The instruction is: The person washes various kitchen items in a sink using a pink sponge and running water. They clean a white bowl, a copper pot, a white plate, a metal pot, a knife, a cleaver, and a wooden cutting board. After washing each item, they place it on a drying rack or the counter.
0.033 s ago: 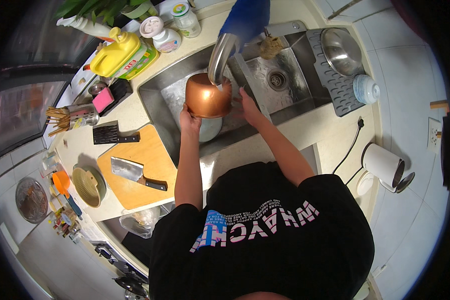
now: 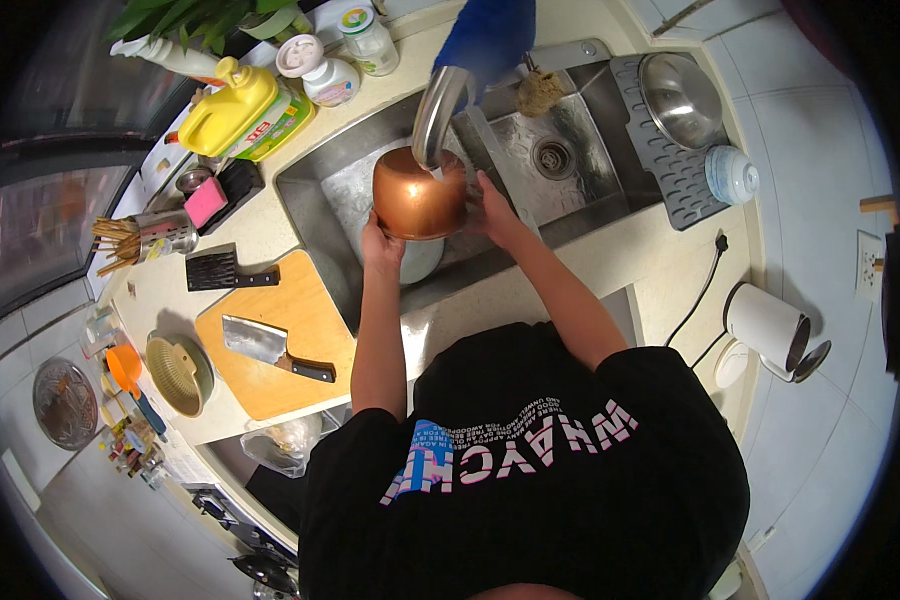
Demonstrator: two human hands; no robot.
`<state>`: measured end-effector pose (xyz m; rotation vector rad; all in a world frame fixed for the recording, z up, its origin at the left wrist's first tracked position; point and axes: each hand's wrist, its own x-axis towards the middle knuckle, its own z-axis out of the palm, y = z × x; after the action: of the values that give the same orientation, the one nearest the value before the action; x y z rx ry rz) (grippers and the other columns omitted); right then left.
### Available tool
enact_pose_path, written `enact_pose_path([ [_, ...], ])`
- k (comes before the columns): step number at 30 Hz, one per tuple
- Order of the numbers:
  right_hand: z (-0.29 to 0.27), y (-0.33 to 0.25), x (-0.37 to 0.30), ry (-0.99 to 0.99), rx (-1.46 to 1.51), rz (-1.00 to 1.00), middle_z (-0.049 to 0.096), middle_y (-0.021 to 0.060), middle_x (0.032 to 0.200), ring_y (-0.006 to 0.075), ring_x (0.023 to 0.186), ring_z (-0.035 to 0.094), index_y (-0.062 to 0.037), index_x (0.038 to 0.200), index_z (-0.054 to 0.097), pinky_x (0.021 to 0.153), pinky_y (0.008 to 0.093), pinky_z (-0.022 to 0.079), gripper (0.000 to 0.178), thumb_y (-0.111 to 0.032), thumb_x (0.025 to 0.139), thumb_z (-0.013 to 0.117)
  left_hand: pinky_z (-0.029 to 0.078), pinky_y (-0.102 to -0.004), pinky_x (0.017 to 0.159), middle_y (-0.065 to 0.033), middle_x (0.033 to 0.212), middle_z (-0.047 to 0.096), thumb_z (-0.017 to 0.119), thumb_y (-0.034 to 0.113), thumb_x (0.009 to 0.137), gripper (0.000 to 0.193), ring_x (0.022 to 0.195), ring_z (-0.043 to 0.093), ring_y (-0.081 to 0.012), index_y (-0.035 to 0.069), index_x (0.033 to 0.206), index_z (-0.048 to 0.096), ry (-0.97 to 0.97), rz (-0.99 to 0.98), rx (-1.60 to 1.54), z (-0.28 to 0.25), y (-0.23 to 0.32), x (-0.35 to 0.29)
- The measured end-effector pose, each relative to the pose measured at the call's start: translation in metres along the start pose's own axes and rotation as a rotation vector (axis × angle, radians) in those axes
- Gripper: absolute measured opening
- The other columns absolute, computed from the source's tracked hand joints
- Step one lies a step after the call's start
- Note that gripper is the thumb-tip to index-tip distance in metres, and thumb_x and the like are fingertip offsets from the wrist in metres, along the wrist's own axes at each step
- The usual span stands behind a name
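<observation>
Pale tiled wall (image 2: 820, 180) bounded the room beside a cream counter (image 2: 660, 240), into which a steel double sink (image 2: 315, 230) was set. A wooden chopping board (image 2: 260, 385) lay on the counter to the left, and a grey mat (image 2: 680, 195) on the far right carried an upturned-looking metal bowl (image 2: 682, 100). The copper-coloured pot (image 2: 415, 195) was over the left basin, under the curved spout (image 2: 433, 120), with part of a pale dish (image 2: 422, 262) showing below it. It appeared to be lifted into place there but not yet set down; whether water ran or its surface was clean could not be told. The left hand (image 2: 382, 245) gripped its lower left side; the right hand (image 2: 495, 215) was at its right side, fingers partly hidden, so contact was uncertain. A pink sponge (image 2: 206, 203) sat apart, beyond both hands' reach.
</observation>
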<state>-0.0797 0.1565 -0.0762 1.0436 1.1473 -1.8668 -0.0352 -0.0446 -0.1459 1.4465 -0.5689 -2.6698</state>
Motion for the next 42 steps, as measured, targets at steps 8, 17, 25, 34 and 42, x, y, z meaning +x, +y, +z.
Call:
enact_pose_path([
  [8,-0.028,0.032,0.051,-0.42,0.208,-0.066,0.054,0.0084,0.123,0.0224,0.113,0.052,-0.0046,0.125,0.049,0.094,0.0392,0.044,0.042,-0.033,0.094,0.046,0.039,-0.0463,0.104,-0.0132,0.138,0.042,0.032,0.021,0.098,0.041,0.124,0.044,-0.0299,0.003,0.134,0.038,-0.137,-0.183,0.167,-0.042,-0.018,-0.008],
  [17,0.019,0.031,0.011,-0.25,0.073,-0.456,0.06,0.0074,0.107,0.0174,0.097,0.056,-0.0016,0.113,0.054,0.087,0.0303,0.045,0.031,-0.027,0.097,0.045,0.026,-0.0562,0.106,-0.0112,0.141,0.039,0.029,0.06,0.091,0.066,0.128,0.039,-0.0325,0.014,0.139,0.036,-0.283,-0.392,0.273,-0.026,-0.007,-0.033],
  [25,0.006,0.015,-0.024,-0.522,-1.174,-0.884,0.059,0.0117,0.076,0.0248,0.075,0.057,-0.0074,0.086,0.056,0.071,0.0343,0.042,0.014,-0.021,0.088,0.057,0.028,-0.0664,0.098,-0.0123,0.142,0.036,0.029,0.077,0.078,0.088,0.129,0.036,-0.0378,0.015,0.14,0.033,-0.266,-0.278,0.263,0.031,0.016,-0.06],
  [34,0.001,-0.002,-0.028,-0.694,-1.782,-1.484,0.064,0.0058,0.096,0.0207,0.102,0.057,-0.0128,0.101,0.064,0.1,0.0443,0.033,0.026,-0.009,0.075,0.062,0.04,-0.06,0.093,-0.0175,0.137,0.042,0.049,0.048,0.081,0.071,0.12,0.046,-0.0396,0.005,0.137,0.036,-0.419,-0.172,0.541,0.006,0.029,-0.059],
  [42,-0.008,-0.005,-0.022,0.021,-0.812,-1.165,0.046,0.0183,0.13,0.0278,0.126,0.041,-0.0134,0.134,0.043,0.107,0.0453,0.027,0.072,-0.03,0.072,0.075,0.042,-0.0575,0.095,-0.019,0.134,0.044,0.049,0.019,0.076,0.061,0.121,0.046,-0.0382,0.003,0.133,0.037,-0.356,-0.325,0.344,-0.016,0.002,-0.057],
])
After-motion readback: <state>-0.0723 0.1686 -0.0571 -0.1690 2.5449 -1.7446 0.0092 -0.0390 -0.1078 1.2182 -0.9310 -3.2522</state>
